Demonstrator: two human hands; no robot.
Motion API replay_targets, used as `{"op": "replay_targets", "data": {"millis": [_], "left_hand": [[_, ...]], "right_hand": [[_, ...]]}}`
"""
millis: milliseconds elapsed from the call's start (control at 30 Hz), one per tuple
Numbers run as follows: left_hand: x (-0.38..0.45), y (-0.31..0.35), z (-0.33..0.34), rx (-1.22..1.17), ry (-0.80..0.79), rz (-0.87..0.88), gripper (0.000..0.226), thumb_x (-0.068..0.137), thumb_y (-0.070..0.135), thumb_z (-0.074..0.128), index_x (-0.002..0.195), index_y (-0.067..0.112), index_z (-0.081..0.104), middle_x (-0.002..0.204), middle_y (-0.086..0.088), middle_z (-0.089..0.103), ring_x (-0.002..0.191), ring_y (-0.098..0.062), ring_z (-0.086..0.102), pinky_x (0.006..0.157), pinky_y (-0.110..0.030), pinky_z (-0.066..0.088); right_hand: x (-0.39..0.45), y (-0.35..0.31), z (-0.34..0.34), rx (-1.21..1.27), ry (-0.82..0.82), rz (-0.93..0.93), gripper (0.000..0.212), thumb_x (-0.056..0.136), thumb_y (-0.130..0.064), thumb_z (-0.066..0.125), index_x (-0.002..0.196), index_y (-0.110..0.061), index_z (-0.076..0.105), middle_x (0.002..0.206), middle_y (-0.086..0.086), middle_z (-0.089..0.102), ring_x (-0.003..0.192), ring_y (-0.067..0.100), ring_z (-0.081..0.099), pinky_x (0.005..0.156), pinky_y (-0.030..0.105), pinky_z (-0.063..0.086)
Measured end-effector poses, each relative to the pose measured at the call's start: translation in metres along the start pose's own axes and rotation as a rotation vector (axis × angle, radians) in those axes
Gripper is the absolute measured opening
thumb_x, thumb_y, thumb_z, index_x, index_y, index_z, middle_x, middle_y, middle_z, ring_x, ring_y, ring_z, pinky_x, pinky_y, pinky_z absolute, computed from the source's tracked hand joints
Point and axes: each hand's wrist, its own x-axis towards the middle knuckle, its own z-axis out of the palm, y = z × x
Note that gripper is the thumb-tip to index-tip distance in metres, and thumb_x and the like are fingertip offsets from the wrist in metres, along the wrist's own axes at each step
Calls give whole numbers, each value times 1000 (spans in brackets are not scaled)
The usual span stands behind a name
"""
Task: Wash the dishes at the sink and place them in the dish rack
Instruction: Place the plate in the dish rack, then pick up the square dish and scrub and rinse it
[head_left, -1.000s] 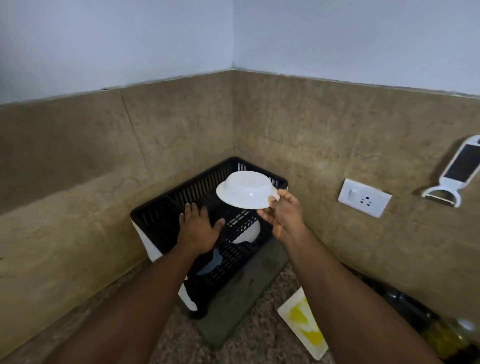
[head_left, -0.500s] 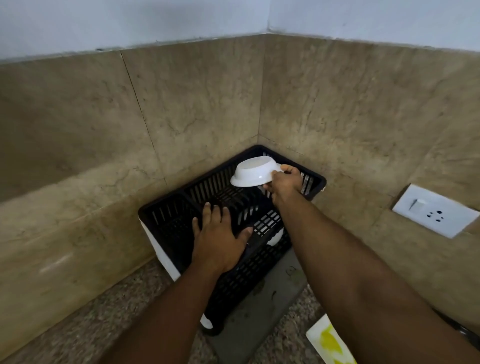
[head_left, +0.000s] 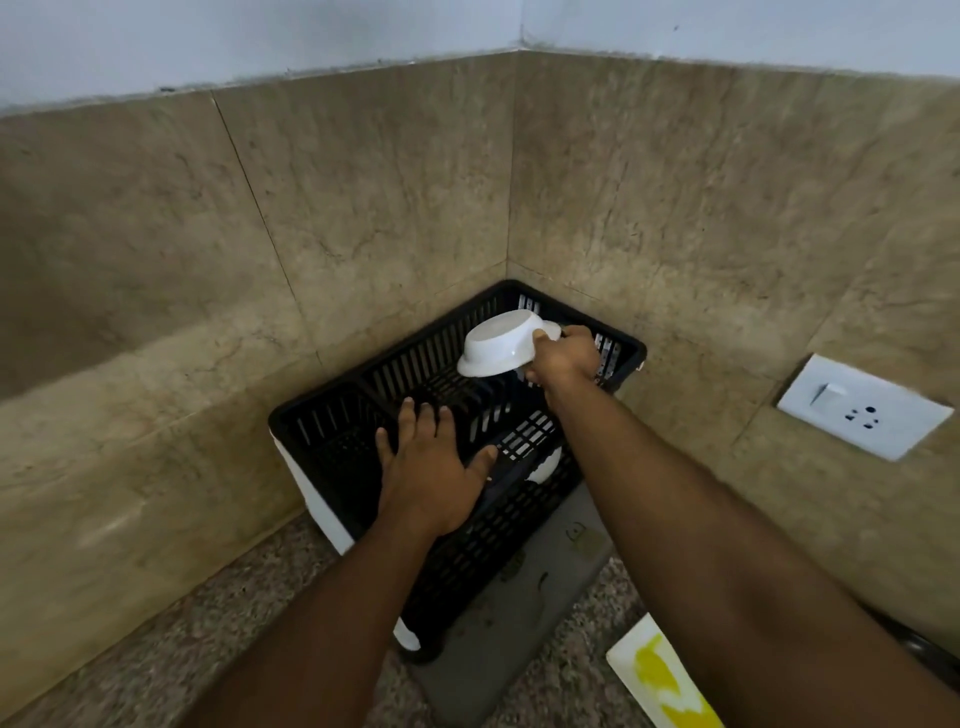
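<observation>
Tilted further since before, white bowl (head_left: 497, 347) in right hand (head_left: 563, 358) grip over dish rack (head_left: 332, 431); left hand (head_left: 431, 467) splayed, seemingly pressing.

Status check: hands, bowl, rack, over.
Right hand grips white bowl upside down over far end of dish rack. Left hand flat on rack's near rim. Another white dish below; drop spot clear.

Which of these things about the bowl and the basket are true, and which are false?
1. The right hand holds a white round bowl upside down. True.
2. The black slatted plastic dish rack stands in the wall corner. True.
3. The left hand holds a spoon. False: it rests open on the rack.
4. The white wall socket is left of the rack. False: it is to the right.
</observation>
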Motion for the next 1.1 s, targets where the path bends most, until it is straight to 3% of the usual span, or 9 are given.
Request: {"op": "replay_targets", "data": {"millis": [100, 300, 433, 533, 600, 733, 900, 1000, 1100], "left_hand": [[-1, 8, -10, 28, -59, -38, 92, 96, 76, 21, 164, 14, 19, 172, -10, 10, 159, -26, -14, 125, -61, -8], [-19, 69, -20, -85, 0, 136, 81, 100, 68, 33, 160, 13, 32, 168, -17, 25, 159, -30, 8, 127, -57, -1], [-59, 113, 9, -207, -38, 430, 69, 98, 44, 58, 155, 11, 42, 165, -14, 34, 157, -29, 20, 128, -42, 13], [-90, 124, 54, -301, -178, 505, 57, 92, 40, 59, 140, 8, 62, 142, -17, 61, 137, -33, 52, 112, -40, 43], [-107, 129, 90, -348, -345, 438, 57, 91, 45, 55, 133, 9, 67, 128, -18, 69, 120, -35, 64, 98, -40, 52], [-126, 132, 156, -314, -626, 220, 56, 101, 51, 57, 132, 6, 62, 127, -20, 67, 116, -36, 63, 83, -33, 47], [-143, 143, 194, -427, -616, -3, 62, 100, 55, 56, 136, 5, 59, 134, -18, 63, 120, -36, 61, 95, -37, 49], [-153, 153, 197, -453, -578, -58, 67, 100, 56, 55, 140, 3, 56, 139, -20, 60, 126, -38, 58, 100, -39, 48], [-174, 171, 190, -581, -582, -83, 49, 103, 50, 54, 117, 5, 68, 113, -18, 70, 105, -38, 68, 86, -47, 59]], "right_hand": [[-14, 7, -20, -31, -23, -91, 51, 80, -41, 70, 125, -19, 59, 102, 6, 73, 87, 28, 75, 76, 49, 64], [-86, 38, -96, 77, -111, -144, 17, 89, -32, 71, 100, -20, 68, 83, 5, 75, 68, 23, 75, 69, 47, 64], [-123, 111, -159, -149, -35, -48, 12, 75, -19, 61, 64, -23, 66, 74, 2, 73, 79, 28, 72, 73, 41, 60], [-151, 167, -211, -373, 2, 128, 20, 77, -16, 64, 57, -17, 59, 63, 1, 65, 69, 27, 66, 59, 30, 52], [-167, 199, -238, -466, 17, 248, 8, 74, -21, 64, 73, -15, 69, 78, 8, 73, 81, 32, 72, 72, 37, 61], [-190, 244, -280, -669, 81, 440, 42, 80, -27, 65, 116, -7, 69, 121, 18, 69, 113, 35, 67, 88, 37, 56], [-193, 290, -298, -407, 22, 565, 33, 80, -19, 64, 112, -11, 67, 113, 15, 69, 96, 35, 70, 68, 39, 61], [-183, 332, -310, -279, 59, 570, 37, 81, -14, 63, 116, -10, 71, 113, 19, 72, 97, 39, 72, 75, 54, 63], [-208, 300, -338, -215, 142, 524, 33, 80, -12, 61, 110, -11, 76, 106, 15, 75, 94, 35, 72, 80, 47, 62]]}}
